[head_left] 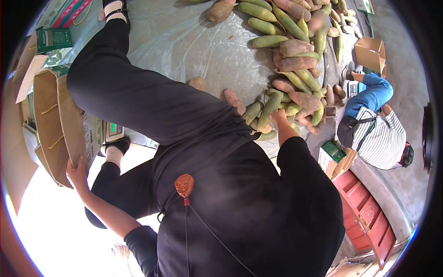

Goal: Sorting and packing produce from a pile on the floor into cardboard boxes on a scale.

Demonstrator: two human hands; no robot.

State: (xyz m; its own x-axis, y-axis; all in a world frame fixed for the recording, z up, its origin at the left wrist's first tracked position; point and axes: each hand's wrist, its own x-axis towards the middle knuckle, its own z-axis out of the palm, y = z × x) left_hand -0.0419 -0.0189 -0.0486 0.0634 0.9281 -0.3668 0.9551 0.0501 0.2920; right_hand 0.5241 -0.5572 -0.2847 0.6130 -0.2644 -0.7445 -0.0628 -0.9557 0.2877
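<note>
My left hand (77, 174) grips the near edge of an open, tall cardboard box (73, 120), fingers folded over its wall. The box stands at my left with yellow cord loops inside. My right hand (279, 116) reaches into a pile of vegetables on my right and is closed on a green radish (270, 111); some fingers are hidden. Around it lie more long green radishes (267, 41) and plump pinkish-brown root vegetables (295, 47). A digital scale (114, 131) with a lit green display sits beside the box, partly hidden by my leg.
Clear plastic sheeting (184, 51) covers the floor ahead, with loose pinkish roots (234, 101) near my leg. A person in a striped shirt (380, 138) bends by another scale (354, 89) at the right. Cardboard boxes (370, 53) and a red door (364, 214) are beyond.
</note>
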